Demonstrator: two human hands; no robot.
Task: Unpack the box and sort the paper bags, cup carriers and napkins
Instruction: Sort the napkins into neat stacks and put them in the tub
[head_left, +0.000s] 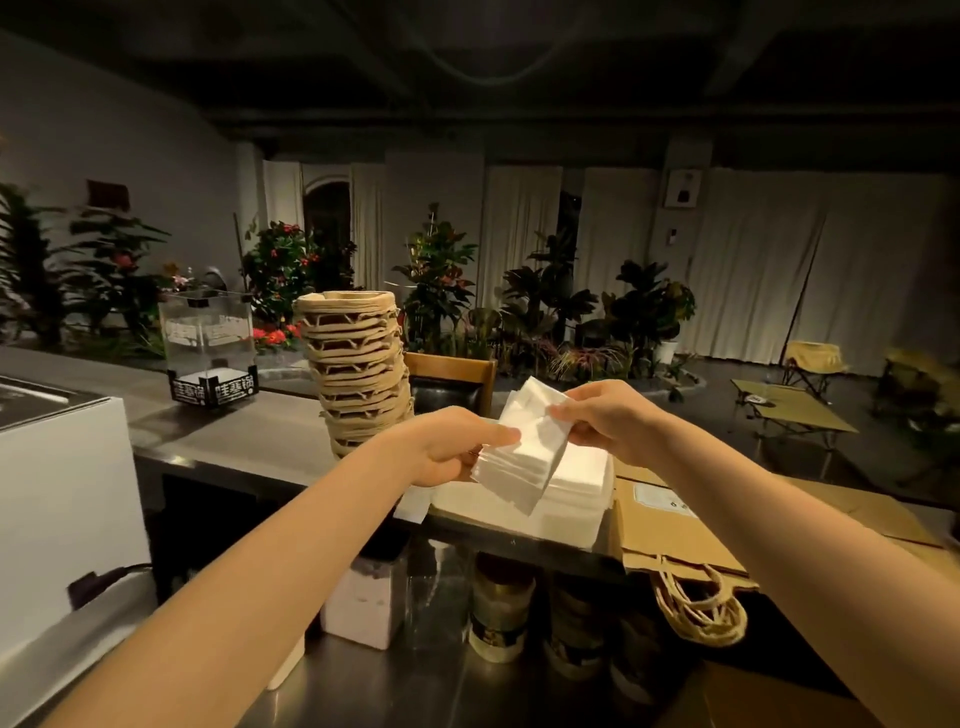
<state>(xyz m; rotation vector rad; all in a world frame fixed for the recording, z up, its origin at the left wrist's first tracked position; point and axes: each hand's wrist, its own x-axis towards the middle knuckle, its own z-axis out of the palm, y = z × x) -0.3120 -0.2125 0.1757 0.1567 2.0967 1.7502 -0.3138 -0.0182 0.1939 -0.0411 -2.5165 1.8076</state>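
Both of my hands hold a stack of white napkins (524, 457) tilted in the air above the counter. My left hand (447, 447) grips its lower left edge. My right hand (608, 421) pinches its upper right corner. Under it a larger pile of white napkins (571, 499) lies on the steel counter (249, 436). A tall leaning stack of brown cup carriers (358, 369) stands just left of my hands. Flat brown paper bags (675, 540) with twine handles lie to the right, hanging over the counter's edge.
A clear acrylic box (210, 348) with black printed trim stands far left on the counter. A white appliance (57, 509) sits at the left. Jars and a white container (358, 603) stand on the lower shelf. A wooden chair back (452, 374) and potted plants lie beyond.
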